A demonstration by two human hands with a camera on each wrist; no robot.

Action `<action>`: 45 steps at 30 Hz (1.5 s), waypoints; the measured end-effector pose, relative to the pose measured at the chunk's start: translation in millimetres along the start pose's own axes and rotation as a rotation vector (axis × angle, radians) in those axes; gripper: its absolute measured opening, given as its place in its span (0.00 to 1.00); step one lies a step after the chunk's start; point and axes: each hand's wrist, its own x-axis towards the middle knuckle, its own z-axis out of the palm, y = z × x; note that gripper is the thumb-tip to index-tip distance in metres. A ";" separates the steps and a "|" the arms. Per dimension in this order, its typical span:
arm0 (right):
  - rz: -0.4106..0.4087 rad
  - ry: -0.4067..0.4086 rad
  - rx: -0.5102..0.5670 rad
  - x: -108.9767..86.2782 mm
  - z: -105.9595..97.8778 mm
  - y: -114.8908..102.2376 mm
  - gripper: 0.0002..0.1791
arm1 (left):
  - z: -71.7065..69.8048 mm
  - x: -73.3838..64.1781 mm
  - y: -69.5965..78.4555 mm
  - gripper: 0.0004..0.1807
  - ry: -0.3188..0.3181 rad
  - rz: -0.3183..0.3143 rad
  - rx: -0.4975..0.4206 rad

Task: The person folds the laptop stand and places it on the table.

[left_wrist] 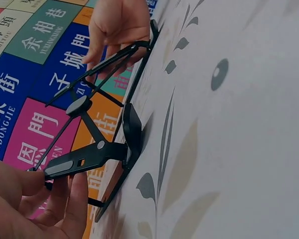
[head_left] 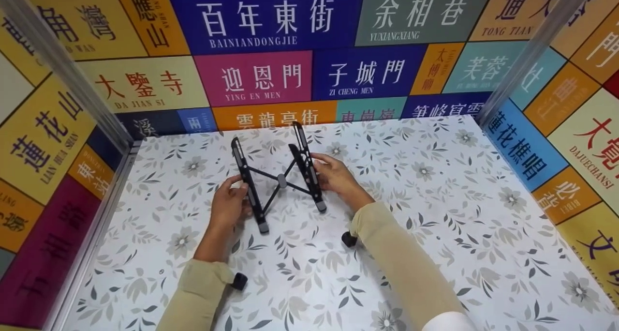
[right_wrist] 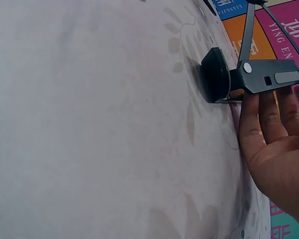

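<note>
A black folding laptop stand (head_left: pixel 282 180) stands unfolded on the table, its two side rails joined by crossed struts with a grey hub in the middle. My left hand (head_left: pixel 226 205) holds the left rail from its outer side. In the left wrist view, the thumb of that left hand (left_wrist: pixel 35 209) is on top of the rail and the fingers are beneath. The right hand (head_left: pixel 338 178) grips the right rail from outside. Seen from the right wrist, the fingers of the right hand (right_wrist: pixel 281 149) reach under the rail; its thumb is hidden there.
The table (head_left: pixel 416 273) has a white cover with grey leaves and flowers. Panels with coloured place-name signs (head_left: pixel 261 77) rise at the back and both sides. Metal posts (head_left: pixel 512 55) stand at the rear corners.
</note>
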 end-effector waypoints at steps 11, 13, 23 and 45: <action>-0.037 0.032 0.008 2.8 6.4 5.5 0.25 | -2.4 2.3 -1.2 0.23 -0.033 0.019 0.010; -0.043 0.033 0.010 3.4 7.4 5.8 0.25 | -2.7 2.7 -1.6 0.23 -0.039 0.024 0.007; -0.059 0.064 -0.038 5.8 9.6 5.9 0.23 | -2.7 1.1 -0.8 0.21 -0.007 0.059 0.060; -0.189 0.032 -0.250 -2.5 -0.2 2.3 0.23 | 0.5 2.5 0.7 0.19 0.014 0.136 0.211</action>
